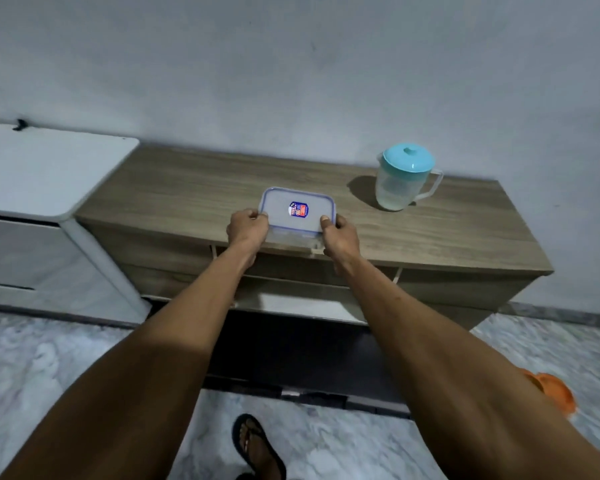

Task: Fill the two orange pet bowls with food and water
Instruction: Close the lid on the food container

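Two arms stretch straight forward, the left hand (247, 227) and right hand (340, 237) curling fingers around opposite ends of a lidded container (297, 211) at the wooden cabinet's (187, 195) front edge. To its right stands a teal-lidded pitcher (404, 178); an orange bowl (555, 393) sits on the floor.

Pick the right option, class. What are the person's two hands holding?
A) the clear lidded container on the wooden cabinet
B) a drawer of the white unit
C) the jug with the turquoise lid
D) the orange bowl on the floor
A: the left hand and right hand each hold one end of the clear container on the wooden cabinet, while the jug stands apart, untouched.
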Action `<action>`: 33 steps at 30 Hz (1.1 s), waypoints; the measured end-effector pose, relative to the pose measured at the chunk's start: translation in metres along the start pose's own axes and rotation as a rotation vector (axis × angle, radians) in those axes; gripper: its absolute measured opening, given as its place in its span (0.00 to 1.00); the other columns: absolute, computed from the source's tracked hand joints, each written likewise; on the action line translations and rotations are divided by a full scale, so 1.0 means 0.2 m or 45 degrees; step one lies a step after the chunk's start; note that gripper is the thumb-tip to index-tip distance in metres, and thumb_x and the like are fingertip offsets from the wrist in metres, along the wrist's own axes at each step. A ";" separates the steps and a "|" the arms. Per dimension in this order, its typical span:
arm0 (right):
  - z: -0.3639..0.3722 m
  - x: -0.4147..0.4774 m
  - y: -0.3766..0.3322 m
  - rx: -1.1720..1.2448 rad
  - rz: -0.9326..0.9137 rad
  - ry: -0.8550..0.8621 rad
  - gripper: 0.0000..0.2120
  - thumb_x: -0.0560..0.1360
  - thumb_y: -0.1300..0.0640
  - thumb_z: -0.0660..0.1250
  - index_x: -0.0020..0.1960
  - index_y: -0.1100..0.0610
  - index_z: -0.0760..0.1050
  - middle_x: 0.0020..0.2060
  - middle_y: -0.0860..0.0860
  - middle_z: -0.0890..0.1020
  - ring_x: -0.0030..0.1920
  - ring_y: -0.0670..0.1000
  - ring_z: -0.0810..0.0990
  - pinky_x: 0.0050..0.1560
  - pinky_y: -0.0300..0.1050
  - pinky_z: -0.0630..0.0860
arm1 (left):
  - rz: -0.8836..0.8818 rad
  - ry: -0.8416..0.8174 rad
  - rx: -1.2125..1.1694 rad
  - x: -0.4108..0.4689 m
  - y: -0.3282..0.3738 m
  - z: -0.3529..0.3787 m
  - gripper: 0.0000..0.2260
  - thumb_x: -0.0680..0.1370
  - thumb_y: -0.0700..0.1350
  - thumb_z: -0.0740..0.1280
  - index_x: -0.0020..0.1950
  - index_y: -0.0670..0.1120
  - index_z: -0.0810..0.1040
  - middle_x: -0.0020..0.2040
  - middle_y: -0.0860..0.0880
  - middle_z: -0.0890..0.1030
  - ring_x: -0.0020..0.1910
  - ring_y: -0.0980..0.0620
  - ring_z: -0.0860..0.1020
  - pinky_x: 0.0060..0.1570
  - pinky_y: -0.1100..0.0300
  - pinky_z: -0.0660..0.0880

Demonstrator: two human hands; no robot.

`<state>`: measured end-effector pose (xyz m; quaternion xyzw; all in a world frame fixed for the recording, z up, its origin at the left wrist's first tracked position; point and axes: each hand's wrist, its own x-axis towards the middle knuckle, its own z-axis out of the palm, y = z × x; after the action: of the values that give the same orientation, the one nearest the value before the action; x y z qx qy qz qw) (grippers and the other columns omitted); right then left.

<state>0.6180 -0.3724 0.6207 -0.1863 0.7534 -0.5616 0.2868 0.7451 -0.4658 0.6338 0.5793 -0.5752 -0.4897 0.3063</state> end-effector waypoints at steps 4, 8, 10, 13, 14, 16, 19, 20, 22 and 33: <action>0.06 -0.13 0.11 -0.035 0.016 -0.017 0.14 0.81 0.54 0.63 0.63 0.58 0.78 0.54 0.53 0.83 0.54 0.54 0.80 0.58 0.47 0.76 | -0.073 0.032 -0.057 -0.10 -0.15 -0.08 0.07 0.76 0.45 0.64 0.40 0.47 0.79 0.44 0.43 0.83 0.44 0.47 0.79 0.53 0.47 0.80; 0.16 -0.21 0.30 -0.022 0.082 0.001 0.15 0.79 0.52 0.64 0.62 0.56 0.80 0.56 0.55 0.84 0.57 0.56 0.80 0.63 0.51 0.75 | -0.114 0.040 -0.079 -0.09 -0.39 -0.12 0.07 0.75 0.44 0.65 0.38 0.47 0.80 0.40 0.42 0.83 0.39 0.49 0.77 0.51 0.47 0.81; 0.22 -0.22 0.43 -0.007 0.113 -0.006 0.15 0.78 0.51 0.65 0.61 0.54 0.80 0.55 0.54 0.84 0.56 0.57 0.81 0.64 0.55 0.76 | -0.137 0.034 -0.073 -0.05 -0.55 -0.12 0.08 0.73 0.46 0.66 0.35 0.48 0.80 0.44 0.41 0.85 0.38 0.46 0.78 0.50 0.47 0.80; 0.33 -0.18 0.63 0.010 0.130 -0.034 0.11 0.77 0.51 0.64 0.57 0.50 0.81 0.51 0.52 0.84 0.51 0.54 0.81 0.60 0.60 0.78 | -0.144 0.025 -0.067 0.03 -0.79 -0.09 0.07 0.71 0.49 0.65 0.34 0.51 0.79 0.41 0.42 0.84 0.41 0.40 0.80 0.50 0.45 0.80; 0.36 -0.17 0.70 0.027 0.136 -0.047 0.11 0.79 0.52 0.63 0.58 0.50 0.80 0.52 0.52 0.84 0.51 0.54 0.80 0.60 0.59 0.78 | -0.141 0.014 -0.074 0.05 -0.85 -0.07 0.08 0.72 0.49 0.65 0.33 0.52 0.79 0.39 0.45 0.83 0.40 0.42 0.79 0.50 0.45 0.80; 0.40 -0.12 0.79 0.052 0.143 -0.047 0.12 0.80 0.53 0.63 0.60 0.52 0.79 0.53 0.52 0.83 0.53 0.54 0.80 0.61 0.58 0.78 | -0.115 0.005 -0.094 0.10 -0.94 -0.04 0.10 0.75 0.47 0.66 0.34 0.52 0.78 0.38 0.48 0.81 0.40 0.46 0.77 0.49 0.48 0.79; 0.50 0.01 0.95 0.061 0.109 -0.010 0.10 0.78 0.51 0.63 0.58 0.49 0.79 0.51 0.52 0.83 0.53 0.55 0.81 0.60 0.58 0.79 | -0.032 -0.045 -0.122 0.24 -1.11 0.03 0.05 0.76 0.48 0.66 0.42 0.51 0.80 0.42 0.48 0.83 0.44 0.45 0.80 0.49 0.50 0.79; 0.55 0.06 1.00 0.059 0.093 0.017 0.11 0.76 0.49 0.64 0.57 0.48 0.79 0.51 0.52 0.84 0.53 0.56 0.82 0.59 0.59 0.79 | -0.008 -0.059 -0.133 0.29 -1.16 0.06 0.05 0.76 0.48 0.67 0.48 0.49 0.81 0.45 0.48 0.83 0.47 0.46 0.81 0.52 0.50 0.79; 0.63 0.21 1.11 0.053 0.061 0.055 0.16 0.71 0.46 0.64 0.56 0.49 0.81 0.50 0.52 0.85 0.53 0.57 0.83 0.59 0.61 0.79 | 0.000 -0.070 -0.165 0.41 -1.23 0.11 0.13 0.76 0.46 0.68 0.59 0.44 0.79 0.49 0.46 0.83 0.50 0.47 0.81 0.53 0.52 0.79; 0.90 0.70 1.21 -0.033 0.059 0.107 0.21 0.77 0.52 0.64 0.67 0.61 0.75 0.62 0.59 0.80 0.60 0.61 0.79 0.65 0.53 0.75 | 0.083 -0.053 -0.102 0.93 -1.36 0.32 0.25 0.81 0.46 0.63 0.76 0.41 0.62 0.71 0.42 0.72 0.68 0.44 0.72 0.69 0.54 0.68</action>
<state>0.6361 -0.5169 0.3212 -0.1489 0.7761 -0.5524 0.2653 0.7603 -0.5910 0.3232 0.5372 -0.5800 -0.5140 0.3329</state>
